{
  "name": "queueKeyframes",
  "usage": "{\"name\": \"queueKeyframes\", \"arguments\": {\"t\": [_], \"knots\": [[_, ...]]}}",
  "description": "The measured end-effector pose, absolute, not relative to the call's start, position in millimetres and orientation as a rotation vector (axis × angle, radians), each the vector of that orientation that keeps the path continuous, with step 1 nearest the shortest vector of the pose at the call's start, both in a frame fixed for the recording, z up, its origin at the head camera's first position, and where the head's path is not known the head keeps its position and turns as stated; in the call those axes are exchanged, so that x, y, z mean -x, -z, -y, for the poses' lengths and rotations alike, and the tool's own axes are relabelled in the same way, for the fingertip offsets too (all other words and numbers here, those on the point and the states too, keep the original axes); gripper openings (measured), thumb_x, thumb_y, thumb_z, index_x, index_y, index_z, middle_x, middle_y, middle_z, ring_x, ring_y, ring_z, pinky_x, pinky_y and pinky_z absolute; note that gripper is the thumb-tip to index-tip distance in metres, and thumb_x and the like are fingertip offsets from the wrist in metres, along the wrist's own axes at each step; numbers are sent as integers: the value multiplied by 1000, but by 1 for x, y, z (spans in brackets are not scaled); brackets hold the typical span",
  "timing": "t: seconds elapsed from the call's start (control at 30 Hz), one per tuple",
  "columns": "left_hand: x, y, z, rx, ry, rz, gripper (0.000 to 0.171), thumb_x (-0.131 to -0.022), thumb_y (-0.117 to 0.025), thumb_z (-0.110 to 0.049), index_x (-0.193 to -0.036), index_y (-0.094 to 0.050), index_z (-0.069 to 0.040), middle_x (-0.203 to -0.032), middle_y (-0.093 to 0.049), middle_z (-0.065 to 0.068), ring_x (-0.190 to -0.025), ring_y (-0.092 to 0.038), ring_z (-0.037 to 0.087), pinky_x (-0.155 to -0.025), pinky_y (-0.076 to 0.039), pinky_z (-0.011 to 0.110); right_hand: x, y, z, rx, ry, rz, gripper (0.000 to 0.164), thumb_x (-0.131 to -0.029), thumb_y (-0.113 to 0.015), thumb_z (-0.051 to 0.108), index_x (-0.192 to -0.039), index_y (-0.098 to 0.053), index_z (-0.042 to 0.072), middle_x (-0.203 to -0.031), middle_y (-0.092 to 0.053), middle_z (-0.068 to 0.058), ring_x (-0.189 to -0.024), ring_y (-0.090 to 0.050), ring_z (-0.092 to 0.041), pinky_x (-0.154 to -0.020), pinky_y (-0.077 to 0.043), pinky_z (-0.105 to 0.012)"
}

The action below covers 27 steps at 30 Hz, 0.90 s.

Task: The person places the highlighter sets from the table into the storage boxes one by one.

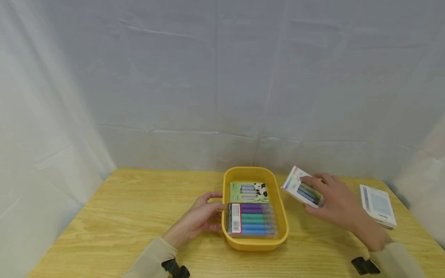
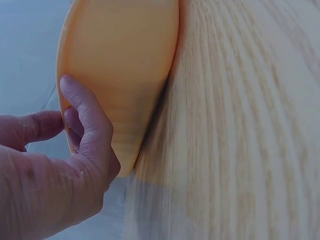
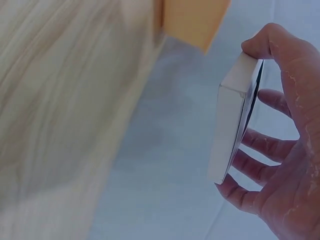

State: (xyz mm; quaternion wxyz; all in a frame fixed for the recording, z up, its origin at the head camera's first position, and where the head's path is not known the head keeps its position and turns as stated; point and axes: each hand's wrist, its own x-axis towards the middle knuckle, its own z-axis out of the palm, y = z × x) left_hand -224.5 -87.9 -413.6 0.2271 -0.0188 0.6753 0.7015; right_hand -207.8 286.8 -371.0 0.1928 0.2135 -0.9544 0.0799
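Note:
A yellow plastic basket point(image 1: 283, 231) stands on the table, its left rim pinched by my left hand point(image 1: 199, 218). The left wrist view shows the thumb at the inner side of the rim and curled fingers against the outer wall point(image 2: 120, 60). Inside the basket lie a green box with a panda picture point(image 1: 248, 193) and a clear pack of purple, green and blue pens point(image 1: 255, 219). My right hand point(image 1: 335, 202) grips a white windowed box of pens point(image 1: 295, 185) by its edges, tilted and raised right of the basket. In the right wrist view the white box point(image 3: 227, 125) shows edge-on.
Another white box with a pale blue panel point(image 1: 379, 206) lies on the table at the far right, beyond the right hand. The wooden table point(image 1: 146, 204) ends at the back against a pale hanging sheet point(image 1: 208, 96).

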Motion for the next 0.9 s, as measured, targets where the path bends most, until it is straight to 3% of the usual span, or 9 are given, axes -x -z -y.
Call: {"name": "queueKeyframes", "arguments": {"t": [0.6, 0.9], "knots": [[225, 413, 89, 40, -1940, -1834, 55, -96, -61, -17, -146, -40, -7, -120, -61, 17, -93, -61, 21, -65, -57, 28, 189, 359, -233, -839, -282, 2529, 70, -74, -85, 32, -138, -60, 23, -124, -63, -11, -102, -61, -28, -78, -52, -47], [221, 410, 88, 37, -1953, -1822, 56, -96, -61, -16, -146, -39, -7, -120, -59, 18, -92, -60, 21, -64, -56, 28, 187, 364, -211, -888, -292, 2576, 73, -74, -86, 39, -140, -58, 27, -133, -61, -10, -114, -59, -31, -91, -53, -55]]}}
